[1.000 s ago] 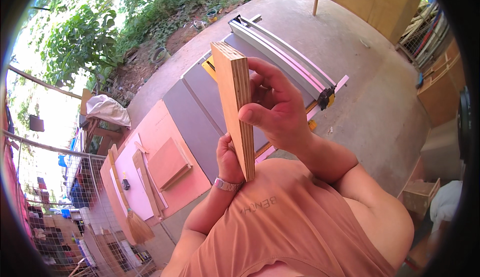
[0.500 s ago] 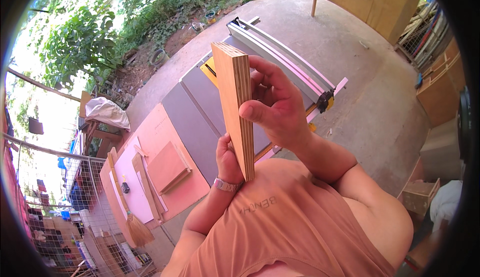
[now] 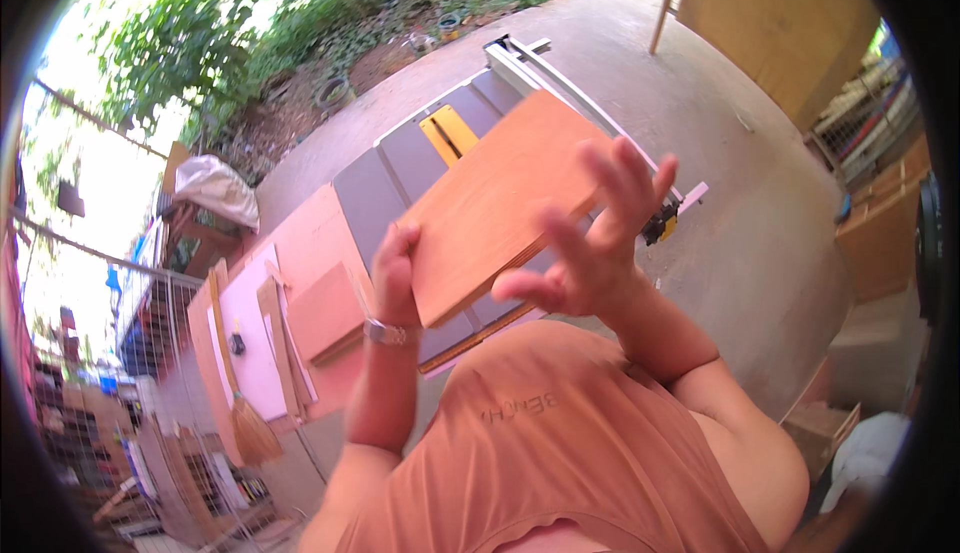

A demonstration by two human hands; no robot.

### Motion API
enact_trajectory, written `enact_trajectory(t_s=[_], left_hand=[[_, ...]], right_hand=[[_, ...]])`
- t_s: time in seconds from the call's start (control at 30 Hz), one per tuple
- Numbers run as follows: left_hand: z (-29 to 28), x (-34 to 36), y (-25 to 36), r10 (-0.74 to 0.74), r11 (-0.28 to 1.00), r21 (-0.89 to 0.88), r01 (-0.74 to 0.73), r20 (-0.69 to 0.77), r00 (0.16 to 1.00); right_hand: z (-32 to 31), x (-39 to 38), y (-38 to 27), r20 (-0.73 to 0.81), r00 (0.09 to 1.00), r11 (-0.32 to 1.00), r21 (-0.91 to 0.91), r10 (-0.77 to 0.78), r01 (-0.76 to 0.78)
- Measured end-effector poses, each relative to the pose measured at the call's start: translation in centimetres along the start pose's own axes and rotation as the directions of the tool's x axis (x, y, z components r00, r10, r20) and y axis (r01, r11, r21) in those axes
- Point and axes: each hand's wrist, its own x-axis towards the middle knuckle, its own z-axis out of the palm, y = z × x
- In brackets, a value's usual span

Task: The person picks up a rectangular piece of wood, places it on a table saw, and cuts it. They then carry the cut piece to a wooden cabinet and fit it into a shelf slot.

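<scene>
A rectangular plywood panel [image 3: 495, 208] is tilted in front of me, its broad orange-brown face upward. My left hand [image 3: 398, 275], with a metal watch on the wrist, grips it at its near left end. At the panel's right side, my right hand [image 3: 600, 238] has its fingers spread and blurred; whether they touch the edge I cannot tell. Beyond the panel is the grey table saw [image 3: 385, 158] with a yellow insert [image 3: 447, 133] and a long fence rail.
A pinkish board [image 3: 305, 218] beside the saw holds smaller panels [image 3: 320, 308], wood strips and a straw broom [image 3: 250, 423]. A wire fence stands at left, a large leaning plywood sheet [image 3: 770, 23] at back right, and wooden boxes [image 3: 880, 223] at the right.
The panel has tipped from edge-on to broad face up, swinging right at its far end. My right hand's fingers have spread from their grip, and my left hand has moved up and left.
</scene>
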Motion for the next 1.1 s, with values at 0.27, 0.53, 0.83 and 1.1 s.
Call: enact_trajectory(t_s=[0.27, 0.53, 0.83, 1.1], left_hand=[[0.1, 1.9, 7.2, -0.136, 0.988, 0.109, 0.111, 0.254, 0.958], [3.0, 2.8, -1.1, 0.267, 0.960, -0.018, -0.278, 0.338, 0.902], [2.0, 3.4, -3.5, 0.228, 0.973, -0.035, -0.227, 0.277, 0.933], [3.0, 1.5, -2.5, 0.363, 0.906, 0.022, -0.423, 0.471, 0.804]], right_hand=[[2.3, -0.9, -1.1, 0.614, 0.784, 0.958, 0.157, 0.095, -0.239], [1.8, 0.7, -4.5, 0.500, 0.816, 0.746, 0.416, 0.289, -0.519], [1.8, 0.3, -5.0, 0.556, 0.781, 0.722, 0.411, 0.285, -0.556], [1.9, 0.0, -4.9, 0.593, 0.747, 0.685, 0.410, 0.302, -0.602]])
